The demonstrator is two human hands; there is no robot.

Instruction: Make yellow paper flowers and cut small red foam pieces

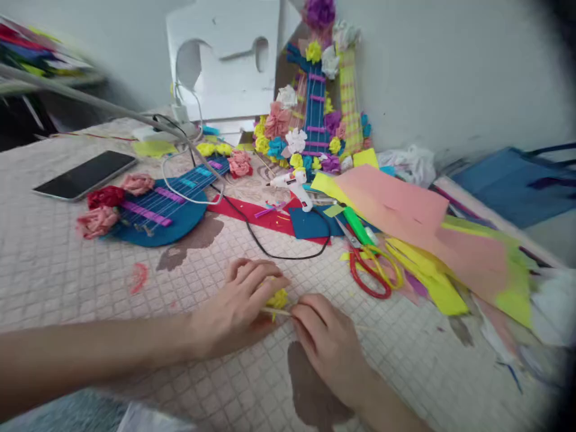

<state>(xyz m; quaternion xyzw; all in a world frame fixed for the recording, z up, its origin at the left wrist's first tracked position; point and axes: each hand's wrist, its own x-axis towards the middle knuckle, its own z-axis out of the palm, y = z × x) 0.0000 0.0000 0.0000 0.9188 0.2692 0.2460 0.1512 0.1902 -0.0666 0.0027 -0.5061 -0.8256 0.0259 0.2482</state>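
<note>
"Well, how were the hands held?"

"Both were low over the table (99, 282), left of the red-handled scissors (354, 243) and on their near side. The left hand (245, 294) lay palm down, its fingers gently bent; the right hand (330, 342), closer to the scissors, had its fingers curled, the tips pinching a thin stick (281, 312)."

"And was the left one gripping anything?"

"I couldn't tell (its own fingers hid that), though they reached over some crumpled yellow paper (279, 298)."

"Where was the stick, then?"

"Also left of the scissors and on their near side, bridging the gap between the hands, with the yellow paper against its left-hand part, just beneath the left fingertips."
</note>
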